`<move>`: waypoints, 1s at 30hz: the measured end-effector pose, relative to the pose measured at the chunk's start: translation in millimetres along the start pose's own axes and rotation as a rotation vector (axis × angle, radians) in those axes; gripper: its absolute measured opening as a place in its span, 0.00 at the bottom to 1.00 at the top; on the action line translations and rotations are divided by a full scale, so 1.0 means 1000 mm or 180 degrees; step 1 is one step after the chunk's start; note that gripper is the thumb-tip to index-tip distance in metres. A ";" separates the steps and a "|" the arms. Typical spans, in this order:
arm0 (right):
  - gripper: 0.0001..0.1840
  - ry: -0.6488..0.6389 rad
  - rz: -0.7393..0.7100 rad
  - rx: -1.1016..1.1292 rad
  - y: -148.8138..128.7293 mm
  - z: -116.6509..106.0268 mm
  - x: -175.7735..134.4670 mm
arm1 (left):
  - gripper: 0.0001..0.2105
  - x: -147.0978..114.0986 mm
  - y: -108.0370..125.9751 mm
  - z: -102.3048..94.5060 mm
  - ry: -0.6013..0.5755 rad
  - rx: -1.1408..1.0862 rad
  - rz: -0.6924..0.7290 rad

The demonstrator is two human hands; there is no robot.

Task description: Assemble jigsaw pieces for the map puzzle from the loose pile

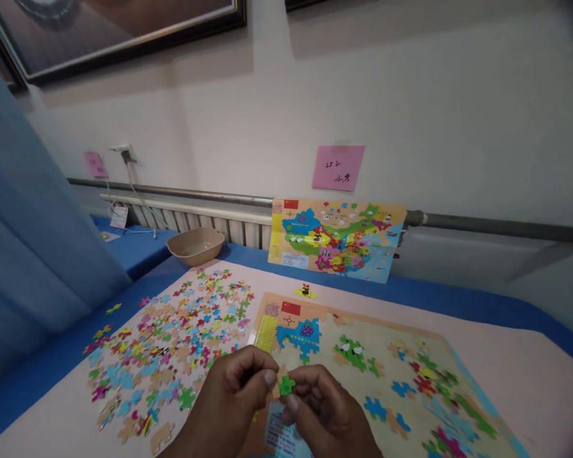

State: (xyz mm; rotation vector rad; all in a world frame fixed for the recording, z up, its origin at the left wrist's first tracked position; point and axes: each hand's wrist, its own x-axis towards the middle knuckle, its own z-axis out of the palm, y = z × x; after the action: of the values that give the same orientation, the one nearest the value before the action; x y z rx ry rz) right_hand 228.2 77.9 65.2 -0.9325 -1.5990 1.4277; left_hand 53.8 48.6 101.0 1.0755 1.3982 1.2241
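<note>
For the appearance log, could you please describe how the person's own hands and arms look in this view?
Both hands are bare: the left hand and right hand wear no gloves, and no rings show. The fingers have short, plain nails. No watch or sleeve shows on the small stretch of left wrist in view; the arms lie beyond the bottom edge.

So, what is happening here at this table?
A person holds a small green puzzle piece between the fingertips of the left hand and the right hand, above a partly filled map puzzle board. Many loose pieces lie spread to the left of the board. A finished reference map leans on the wall, with a beige bowl beside it.
</note>
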 end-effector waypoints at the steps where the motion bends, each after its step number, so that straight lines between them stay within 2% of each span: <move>1: 0.21 -0.0010 0.0012 -0.0041 0.000 0.000 0.000 | 0.12 0.000 0.001 0.001 0.0005 0.0006 0.0010; 7: 0.14 0.0046 -0.0088 -0.0168 0.001 -0.001 -0.002 | 0.14 -0.002 0.005 0.004 0.0050 0.0029 0.0008; 12: 0.12 0.0073 -0.0168 -0.0241 -0.001 -0.001 -0.003 | 0.13 -0.001 -0.003 0.000 -0.0073 -0.0129 -0.0002; 22: 0.16 0.0165 -0.0311 -0.0193 0.005 -0.001 -0.002 | 0.16 -0.002 -0.010 -0.001 -0.0174 -0.0359 0.0127; 30: 0.19 0.0223 -0.0379 -0.0219 0.009 -0.001 -0.002 | 0.11 -0.001 -0.019 -0.004 -0.0244 -0.0510 0.0139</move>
State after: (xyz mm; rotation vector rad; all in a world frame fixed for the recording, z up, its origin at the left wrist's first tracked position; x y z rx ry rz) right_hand 230.7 77.2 55.9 -0.9011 -1.6323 1.2524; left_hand 49.6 45.0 81.9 1.0348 1.2030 1.2899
